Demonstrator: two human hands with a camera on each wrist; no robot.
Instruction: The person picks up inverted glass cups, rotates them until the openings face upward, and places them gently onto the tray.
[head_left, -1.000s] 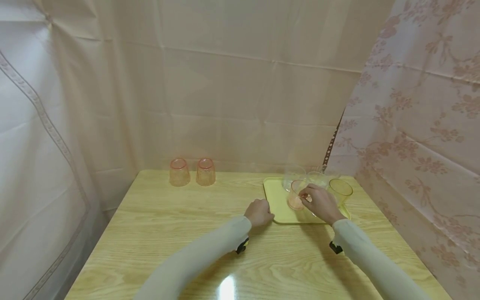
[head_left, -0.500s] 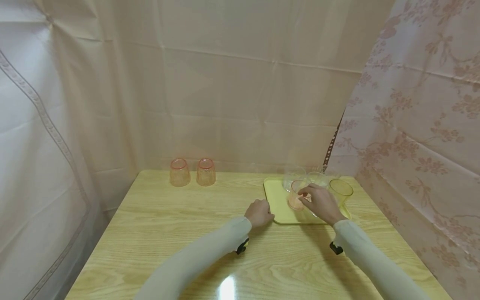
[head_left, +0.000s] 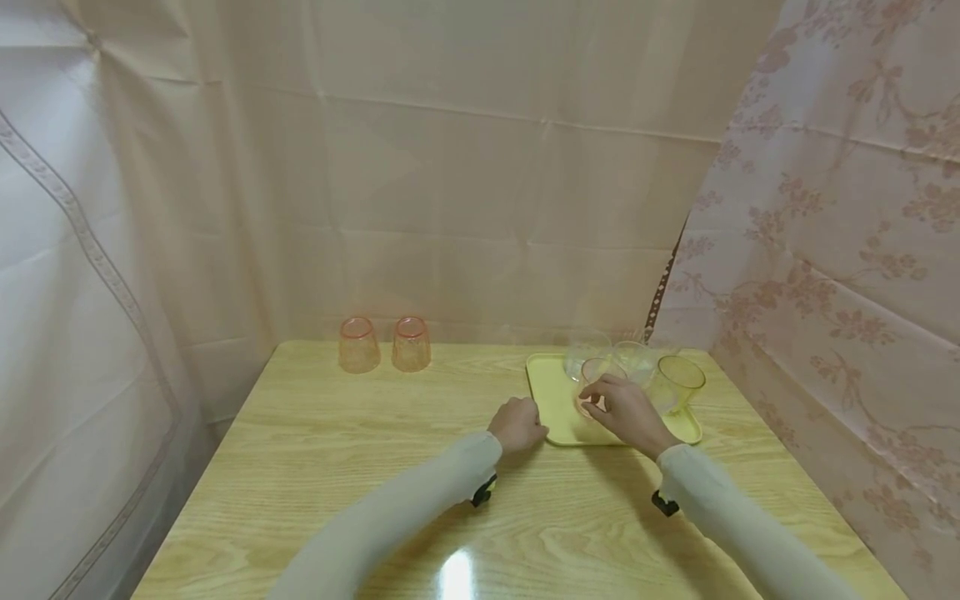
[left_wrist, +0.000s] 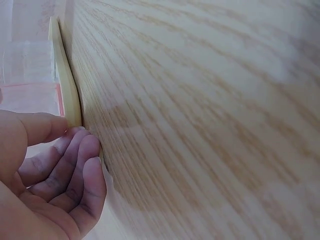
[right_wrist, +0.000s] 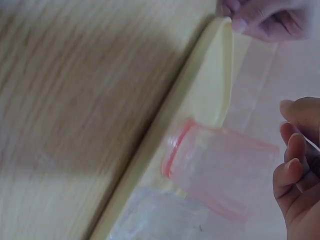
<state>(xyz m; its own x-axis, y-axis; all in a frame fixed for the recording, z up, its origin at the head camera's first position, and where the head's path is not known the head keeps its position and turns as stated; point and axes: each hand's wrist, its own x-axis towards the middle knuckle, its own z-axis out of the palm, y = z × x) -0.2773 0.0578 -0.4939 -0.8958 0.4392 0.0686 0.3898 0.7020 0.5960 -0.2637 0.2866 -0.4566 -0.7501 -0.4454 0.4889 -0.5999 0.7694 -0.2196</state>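
My left hand (head_left: 517,425) pinches the near left corner of a yellow tray (head_left: 551,396) between thumb and fingers. On the tray stands an upright pink tumbler (head_left: 604,368), with clear glasses (head_left: 587,352) behind it and an upright yellow tumbler (head_left: 677,383) to its right. My right hand (head_left: 628,410) hovers over the tray in front of the pink tumbler and partly hides it in the head view. From the right wrist, a gap shows between the loosely bent fingers (right_wrist: 292,172) and the tumbler's upper end. Nothing lies between these fingers.
Two pink tumblers (head_left: 359,345) stand upside down side by side at the back left of the wooden table (head_left: 360,450). A cloth curtain (head_left: 480,208) hangs right behind the table, and a flowered one (head_left: 847,317) closes off the right side.
My right hand has let go of the pink tumbler's rim and shifted slightly left across its front. More of the yellow tumbler shows. My left hand stays at the tray corner.
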